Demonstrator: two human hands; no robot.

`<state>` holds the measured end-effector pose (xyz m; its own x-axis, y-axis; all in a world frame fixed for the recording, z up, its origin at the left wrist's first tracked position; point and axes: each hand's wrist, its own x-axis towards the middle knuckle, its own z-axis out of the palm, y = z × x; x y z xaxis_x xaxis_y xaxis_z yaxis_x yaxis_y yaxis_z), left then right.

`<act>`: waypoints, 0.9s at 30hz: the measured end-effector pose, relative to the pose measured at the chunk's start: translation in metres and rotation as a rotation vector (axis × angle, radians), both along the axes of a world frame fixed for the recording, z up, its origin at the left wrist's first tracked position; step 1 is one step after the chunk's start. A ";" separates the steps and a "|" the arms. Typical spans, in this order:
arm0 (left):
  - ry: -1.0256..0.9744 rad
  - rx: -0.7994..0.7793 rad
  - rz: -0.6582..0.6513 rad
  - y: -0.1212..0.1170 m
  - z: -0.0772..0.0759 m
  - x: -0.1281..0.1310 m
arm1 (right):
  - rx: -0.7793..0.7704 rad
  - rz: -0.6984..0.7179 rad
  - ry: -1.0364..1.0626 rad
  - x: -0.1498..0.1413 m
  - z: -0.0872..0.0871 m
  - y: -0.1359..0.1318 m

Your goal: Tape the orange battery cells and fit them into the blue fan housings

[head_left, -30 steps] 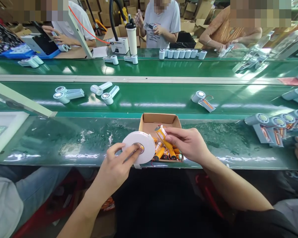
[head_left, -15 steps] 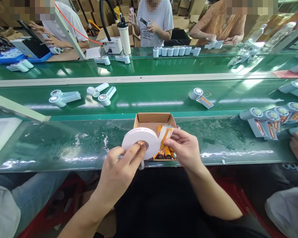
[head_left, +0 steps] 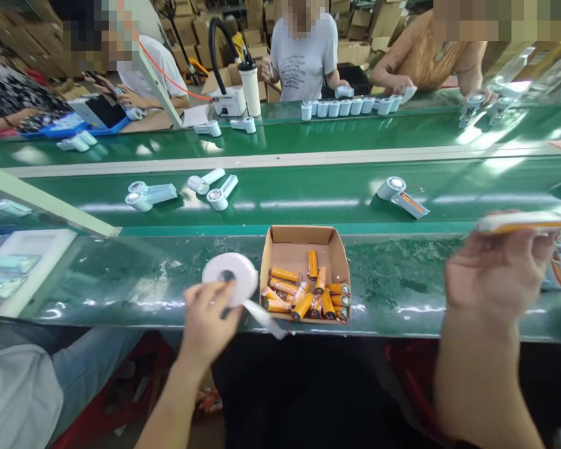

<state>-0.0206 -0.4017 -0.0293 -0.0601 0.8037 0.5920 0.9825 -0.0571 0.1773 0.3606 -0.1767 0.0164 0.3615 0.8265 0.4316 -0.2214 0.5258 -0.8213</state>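
Note:
My left hand (head_left: 211, 315) grips a white roll of tape (head_left: 240, 274) near its core, low over the bench. A loose strip of tape hangs from the roll toward the bench's front edge. Raised well off to the right, my right hand (head_left: 495, 274) is closed around a long white-and-orange piece (head_left: 526, 222), which looks like a battery with white tape on it; blur and my fingers hide part of it. Between my hands stands a small cardboard box (head_left: 273, 243), holding several orange batteries (head_left: 303, 307) with thin wires.
Handheld fan bodies lie on the green conveyor belt (head_left: 280, 187), including one with a battery in its handle (head_left: 409, 202). More fans sit behind my right hand. A white foam tray (head_left: 51, 249) is at the left. Co-workers sit across the belt beside a row of fan heads (head_left: 343, 107).
My right hand has moved from beside the roll up and far right, carrying the white-and-orange piece. My left hand and the tape roll have shifted left, uncovering the box. The view has shifted slightly.

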 end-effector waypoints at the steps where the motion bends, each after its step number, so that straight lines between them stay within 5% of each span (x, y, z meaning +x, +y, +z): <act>1: 0.007 -0.035 0.066 -0.005 -0.010 -0.029 | -0.038 -0.014 -0.030 0.011 -0.005 -0.002; 4: -0.079 -0.103 0.149 -0.010 -0.035 -0.091 | -0.261 0.004 -0.122 0.024 -0.027 -0.023; 7: -0.171 -0.116 0.263 0.023 -0.033 -0.101 | -0.356 -0.070 -0.129 0.017 -0.041 -0.040; 14: -0.007 -0.485 0.439 0.215 0.028 -0.089 | -0.255 -0.081 -0.124 -0.015 -0.026 -0.026; 18: 0.037 -0.731 0.488 0.282 0.040 -0.101 | -0.284 -0.110 -0.111 -0.017 -0.026 -0.023; 23: 0.110 -0.772 0.075 0.318 0.027 -0.052 | -0.272 -0.073 0.008 -0.035 -0.022 0.001; 27: 0.135 -0.799 -0.311 0.336 0.018 0.008 | -0.214 0.328 -0.226 -0.084 -0.013 0.046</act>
<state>-0.0128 -0.0656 -0.0114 0.2611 0.9501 -0.1707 0.9586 -0.2344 0.1616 0.2764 -0.1311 0.0036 -0.0183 0.9608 0.2767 -0.1507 0.2710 -0.9507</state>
